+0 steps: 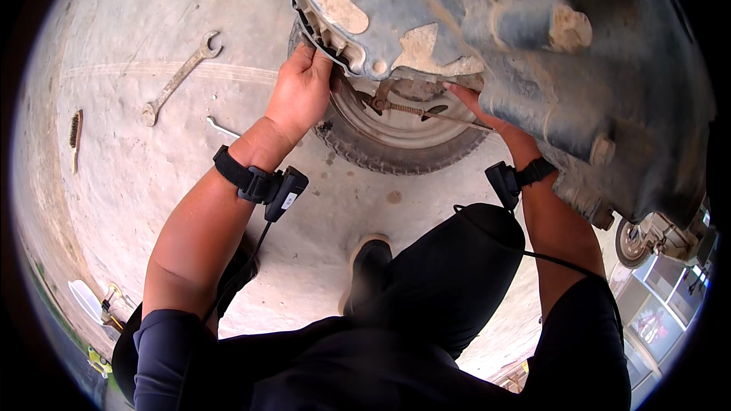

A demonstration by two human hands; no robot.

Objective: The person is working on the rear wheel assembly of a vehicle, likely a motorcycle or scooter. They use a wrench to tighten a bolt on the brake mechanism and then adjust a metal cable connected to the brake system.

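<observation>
A large, dirty grey-blue cover [525, 38] with a ribbed edge overhangs a wheel [396, 158] with a treaded tyre. My left hand [301, 91] is closed on the cover's left edge, beside the tyre, its fingertips partly hidden there. My right hand [487, 116] reaches under the cover's lower edge. One digit shows near the wheel rim; the other fingers are hidden, so their grip cannot be made out. Between my hands, a thin rod with a rusty spring [403, 109] crosses in front of the wheel.
To the left on the concrete floor lie a large open-ended wrench [181, 80], a brush [75, 137] and a thin bent metal rod [222, 128]. A white object [85, 301] is at the lower left. Another wheel [632, 243] and a glass-fronted cabinet [656, 308] stand at right.
</observation>
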